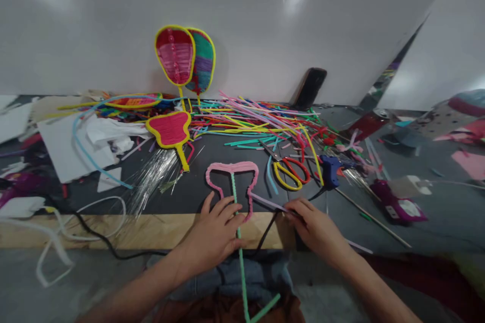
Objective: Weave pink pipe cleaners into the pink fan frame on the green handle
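Observation:
A pink pipe-cleaner frame [232, 167] with a green pipe-cleaner stem [243, 275] lies at the near table edge, the stem running down over my lap. My left hand [214, 227] grips the frame's lower part, its fingers over the stem and the thumb below; part of the pink outline is hidden under it. Between thumb and fingers, my right hand [312, 227] pinches a lilac pipe cleaner [267, 202], which reaches left to the frame's right side. Beyond my right hand lie scissors [287, 175] with red and yellow handles.
A finished red shape with yellow edging [169, 129] lies back left. Two fan shapes [175, 55] lean on the wall. Loose pipe cleaners [242, 123] pile along the back. A blue glue gun [331, 171] and purple device [396, 203] are right; a black cable [109, 247] crosses the left edge.

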A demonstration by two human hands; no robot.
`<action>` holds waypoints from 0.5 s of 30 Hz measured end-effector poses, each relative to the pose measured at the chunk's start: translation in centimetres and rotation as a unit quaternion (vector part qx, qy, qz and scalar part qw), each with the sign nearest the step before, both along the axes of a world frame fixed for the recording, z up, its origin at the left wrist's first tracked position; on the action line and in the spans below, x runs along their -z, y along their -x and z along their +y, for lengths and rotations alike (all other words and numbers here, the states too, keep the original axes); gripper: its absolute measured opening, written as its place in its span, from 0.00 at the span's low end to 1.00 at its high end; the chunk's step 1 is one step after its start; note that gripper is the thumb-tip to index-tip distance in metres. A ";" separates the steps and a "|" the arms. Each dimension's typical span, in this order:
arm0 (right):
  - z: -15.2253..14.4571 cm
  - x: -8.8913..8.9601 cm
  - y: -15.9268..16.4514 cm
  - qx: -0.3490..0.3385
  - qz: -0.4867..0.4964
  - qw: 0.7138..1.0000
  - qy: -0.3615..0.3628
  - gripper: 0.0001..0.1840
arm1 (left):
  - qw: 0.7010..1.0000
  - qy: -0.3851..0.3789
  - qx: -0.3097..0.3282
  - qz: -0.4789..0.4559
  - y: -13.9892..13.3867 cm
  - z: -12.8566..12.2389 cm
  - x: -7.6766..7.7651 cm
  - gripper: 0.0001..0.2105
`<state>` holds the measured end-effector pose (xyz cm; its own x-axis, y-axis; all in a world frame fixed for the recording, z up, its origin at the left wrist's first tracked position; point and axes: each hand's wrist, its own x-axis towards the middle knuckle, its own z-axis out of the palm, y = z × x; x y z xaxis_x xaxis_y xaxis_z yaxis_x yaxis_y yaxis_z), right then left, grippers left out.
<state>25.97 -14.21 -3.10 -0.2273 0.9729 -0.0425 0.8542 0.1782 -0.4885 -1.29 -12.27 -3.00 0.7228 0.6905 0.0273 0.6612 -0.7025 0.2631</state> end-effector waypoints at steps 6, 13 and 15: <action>0.2 0.1 1.0 -0.041 -0.019 0.998 0.041 0.14 | 0.998 -0.036 -0.051 -0.021 -1.3 0.0 -0.8 0.09; 0.8 -0.4 1.1 -0.069 -0.166 0.982 0.057 0.11 | 0.994 -0.062 -0.087 -0.003 -2.1 0.6 -0.7 0.07; 0.8 -0.6 0.6 -0.064 -0.186 0.980 0.039 0.11 | 0.993 -0.051 -0.105 -0.018 -1.5 1.2 -1.0 0.08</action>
<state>25.36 -13.39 -2.47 -0.3012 0.9283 -0.2178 0.9490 0.2696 -0.1632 0.17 -11.07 -1.96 0.5604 0.8182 0.1288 0.7874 -0.5745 0.2236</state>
